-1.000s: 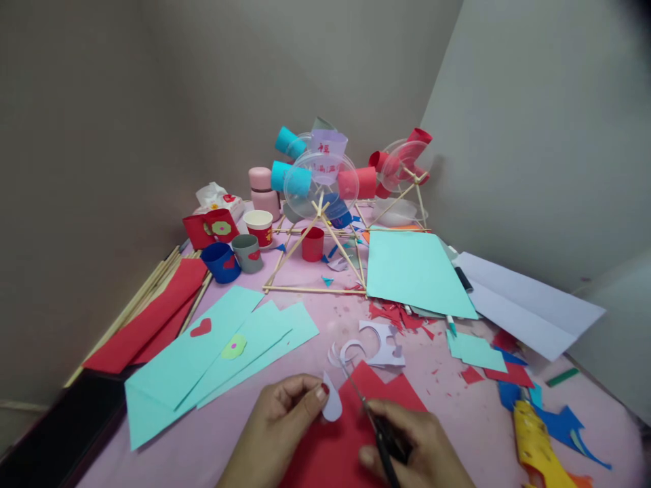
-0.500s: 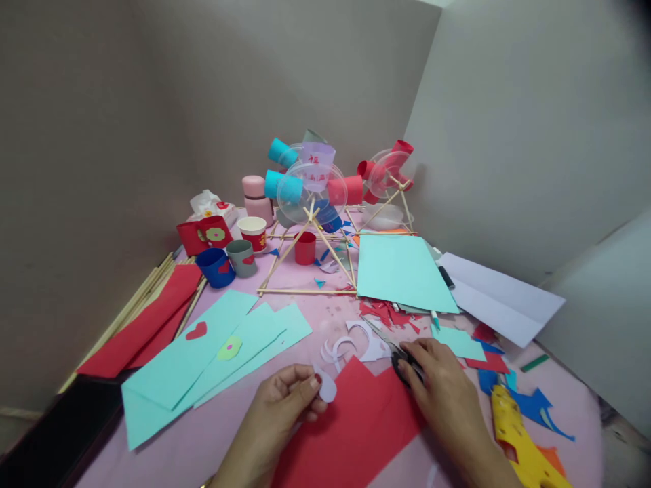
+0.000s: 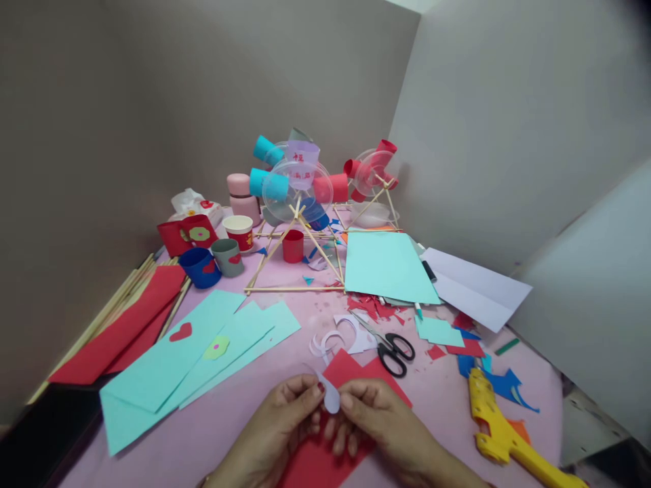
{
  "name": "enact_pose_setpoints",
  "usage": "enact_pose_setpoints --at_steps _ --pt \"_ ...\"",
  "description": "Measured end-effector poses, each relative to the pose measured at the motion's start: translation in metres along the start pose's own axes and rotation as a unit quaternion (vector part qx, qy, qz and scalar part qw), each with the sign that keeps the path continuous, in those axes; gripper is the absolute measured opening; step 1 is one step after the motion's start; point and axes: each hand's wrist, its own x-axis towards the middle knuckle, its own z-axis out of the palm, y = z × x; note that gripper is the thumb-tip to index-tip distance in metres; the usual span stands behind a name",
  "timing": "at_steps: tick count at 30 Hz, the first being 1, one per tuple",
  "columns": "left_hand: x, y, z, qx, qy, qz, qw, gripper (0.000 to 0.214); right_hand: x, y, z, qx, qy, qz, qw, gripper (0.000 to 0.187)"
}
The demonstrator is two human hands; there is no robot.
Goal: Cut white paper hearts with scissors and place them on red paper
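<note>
My left hand point(image 3: 285, 420) and my right hand point(image 3: 373, 420) meet near the front of the pink table point(image 3: 447, 400), both pinching a small pale lilac paper cut-out point(image 3: 330, 396) between thumbs and fingertips. Under the hands lies a red paper sheet point(image 3: 350, 369). Black-handled scissors point(image 3: 389, 349) lie on the table just beyond my right hand, with nobody touching them. Curly lilac paper offcuts point(image 3: 338, 335) sit behind the red sheet.
Light-teal sheets point(image 3: 203, 352) with a red heart and a green flower lie at left. A yellow glue gun point(image 3: 501, 434) lies at right. Behind stand stick-and-cup wheel models point(image 3: 300, 196), paper cups point(image 3: 213, 257), a teal sheet point(image 3: 386, 268), white paper point(image 3: 472, 288), red strips and sticks point(image 3: 122, 325).
My right hand set the scissors down on the table and came back to join the left hand on the lilac cut-out. The camera view shifted right.
</note>
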Motion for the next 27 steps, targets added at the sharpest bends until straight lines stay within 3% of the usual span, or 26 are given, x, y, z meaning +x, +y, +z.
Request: enact_pose_setpoints --at_steps 8,16,22,27 --pt "0.000 0.001 0.003 -0.031 -0.032 -0.019 0.999 0.018 0.001 0.004 -0.002 0.062 -0.014 0.028 0.998 0.041" --pt "-0.007 0.003 0.009 -0.078 -0.004 -0.050 0.996 0.018 0.002 0.005 -0.001 0.084 -0.004 0.024 0.996 0.040" --pt "-0.008 0.000 0.012 -0.096 0.035 -0.038 0.994 0.017 0.002 0.009 -0.003 0.099 -0.013 0.018 0.995 0.036" --pt "-0.009 0.001 0.013 -0.096 0.026 -0.045 0.994 0.018 0.002 0.007 -0.002 0.110 -0.009 0.029 0.993 0.034"
